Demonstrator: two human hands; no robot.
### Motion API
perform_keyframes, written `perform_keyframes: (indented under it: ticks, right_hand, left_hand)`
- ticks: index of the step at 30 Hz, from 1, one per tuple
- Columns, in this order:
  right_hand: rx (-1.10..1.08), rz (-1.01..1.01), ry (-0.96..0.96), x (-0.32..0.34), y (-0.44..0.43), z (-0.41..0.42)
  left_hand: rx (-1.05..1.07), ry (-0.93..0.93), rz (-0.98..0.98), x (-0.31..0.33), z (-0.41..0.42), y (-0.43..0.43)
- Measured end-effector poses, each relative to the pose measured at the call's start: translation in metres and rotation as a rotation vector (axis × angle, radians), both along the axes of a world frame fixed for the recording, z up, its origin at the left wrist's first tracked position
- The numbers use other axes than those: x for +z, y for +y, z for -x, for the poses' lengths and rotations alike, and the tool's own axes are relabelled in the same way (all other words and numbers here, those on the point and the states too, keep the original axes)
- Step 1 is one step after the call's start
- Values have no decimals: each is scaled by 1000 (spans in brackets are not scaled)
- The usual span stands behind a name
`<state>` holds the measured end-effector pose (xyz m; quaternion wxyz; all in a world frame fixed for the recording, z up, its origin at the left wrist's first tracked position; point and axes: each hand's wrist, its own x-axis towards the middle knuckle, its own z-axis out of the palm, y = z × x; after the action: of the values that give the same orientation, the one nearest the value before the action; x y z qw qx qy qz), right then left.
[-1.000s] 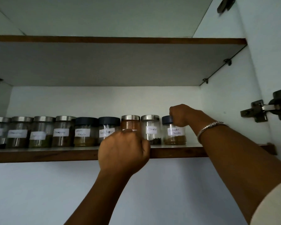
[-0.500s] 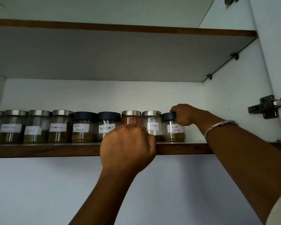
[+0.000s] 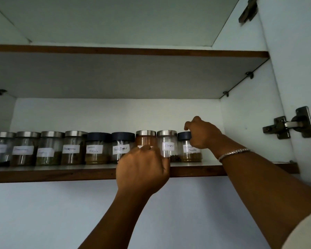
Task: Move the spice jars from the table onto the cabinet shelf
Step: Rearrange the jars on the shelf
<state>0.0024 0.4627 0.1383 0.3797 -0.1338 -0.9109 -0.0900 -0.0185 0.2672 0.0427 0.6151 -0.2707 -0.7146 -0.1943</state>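
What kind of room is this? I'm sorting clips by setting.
Probably a home kitchen: labelled spice jars line a wall cabinet shelf, with a door hinge alongside.

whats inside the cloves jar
The cloves jar is mostly clear glass, with dark bits at its bottom right. The left hand hides its lower left.

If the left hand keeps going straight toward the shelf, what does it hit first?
Most likely the orange spice jar right behind the left hand; it may already be touching it, since depth is unclear.
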Motion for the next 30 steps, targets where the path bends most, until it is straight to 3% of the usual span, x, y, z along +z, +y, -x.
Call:
perform_keyframes:
  ticks: [7,17,26,30]
  right_hand:
    - [62,151,-296,-21,-22,-17]
    - [127,441,-245,-56,-45,-44]
    - [4,3,-100,-92,-84,-89]
    - [-57,-105,-151,-94,-98,-102]
  left_hand:
    - [96,-48,71,1,2,-1]
    - [54,-160,158,1,-13,-8]
    - [19,-436,345,-10,-54,-29]
    - [23,-571,433,-15,-74,-51]
